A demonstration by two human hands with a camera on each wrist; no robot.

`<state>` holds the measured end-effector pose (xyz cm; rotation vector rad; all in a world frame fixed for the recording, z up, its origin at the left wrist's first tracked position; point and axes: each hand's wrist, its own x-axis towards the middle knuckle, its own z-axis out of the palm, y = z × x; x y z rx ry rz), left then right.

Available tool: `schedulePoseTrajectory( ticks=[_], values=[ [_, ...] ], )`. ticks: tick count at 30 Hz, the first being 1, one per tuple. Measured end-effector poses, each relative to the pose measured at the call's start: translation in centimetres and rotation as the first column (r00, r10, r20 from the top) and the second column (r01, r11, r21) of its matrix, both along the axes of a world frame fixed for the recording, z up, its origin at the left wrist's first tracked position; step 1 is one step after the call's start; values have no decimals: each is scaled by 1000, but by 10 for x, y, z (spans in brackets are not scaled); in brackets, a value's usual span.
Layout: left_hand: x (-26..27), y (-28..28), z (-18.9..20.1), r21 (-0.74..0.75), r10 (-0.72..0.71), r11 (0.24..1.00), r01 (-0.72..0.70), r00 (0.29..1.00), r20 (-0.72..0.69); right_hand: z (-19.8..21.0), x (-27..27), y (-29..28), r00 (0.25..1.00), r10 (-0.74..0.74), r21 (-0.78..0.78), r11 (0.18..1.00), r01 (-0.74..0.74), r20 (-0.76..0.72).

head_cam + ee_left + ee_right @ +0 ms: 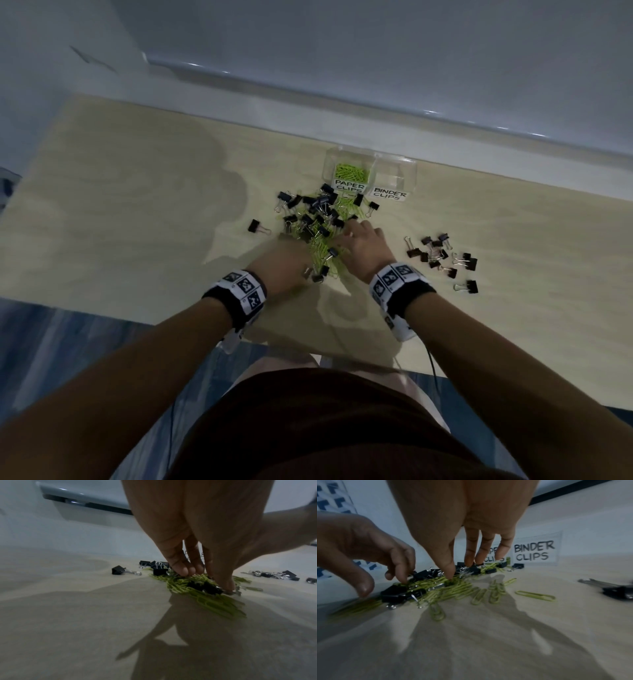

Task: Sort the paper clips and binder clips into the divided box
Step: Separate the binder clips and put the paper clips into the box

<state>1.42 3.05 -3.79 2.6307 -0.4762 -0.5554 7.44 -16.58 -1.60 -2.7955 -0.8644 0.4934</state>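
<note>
Green wire paper clips (322,246) and black folded-steel binder clips (317,209) lie tangled in one heap on the pale wood-grain tabletop (137,205), just in front of the clear plastic divided box (394,164). Its left compartment, labelled for paper clips, already holds a green cluster; the right one, labelled for binder clips, looks bare. A second group of binder clips (442,255) sits well apart to the right of the heap.

Both hands are down in the pile. The left hand (281,270) has its fingers (183,569) bunched close together, tips pressing into the green wire; whether they pinch anything I cannot tell. The right hand (363,241) reaches in with fingers (450,566) spread and straight, thumb tip touching the clips, nothing clearly held.

The likely trouble is entanglement: looped wire probably hooks through the binder clips' silver handles, so a lift could drag a chain of mixed pieces along and drop the wrong kind into a compartment. The smooth tabletop would let thin, flat clips skid away from fingertips or off the near edge. Binder clips are boxy and springy, so easy to pinch; paper clips lie flat and demand a nail edge.
</note>
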Motion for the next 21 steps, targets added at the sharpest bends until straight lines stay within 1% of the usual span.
schedulePoseTrajectory(
  ticks=[3,6,9,11,13,16,19,21],
  values=[
    [2,-4,-5,49,1,999,2,998,-64,-6,3,10,1000,24,-104,994,-26,-20],
    [4,-6,-8,73,-1,997,6,998,-65,-9,4,9,1000,10,-117,993,-12,-20],
    [3,-4,-10,23,-6,1000,7,1000,-27,-11,4,10,999,26,-106,994,-29,-23],
    [1,-1,-9,-30,11,999,-11,1000,-8,-11,4,7,999,7,-77,997,-10,-39],
    [-1,6,-6,-91,71,994,-69,997,16,-9,4,-1,996,-66,-3,998,66,-64],
    [-4,24,-2,-158,241,960,-231,970,41,-8,6,-20,971,-211,120,967,224,-114],
    [-3,45,-1,-218,421,890,-400,905,63,-7,6,-41,921,-349,291,875,387,-175],
    [-2,58,-2,-228,486,859,-459,870,78,-7,6,-57,882,-431,345,812,470,-189]
  ],
)
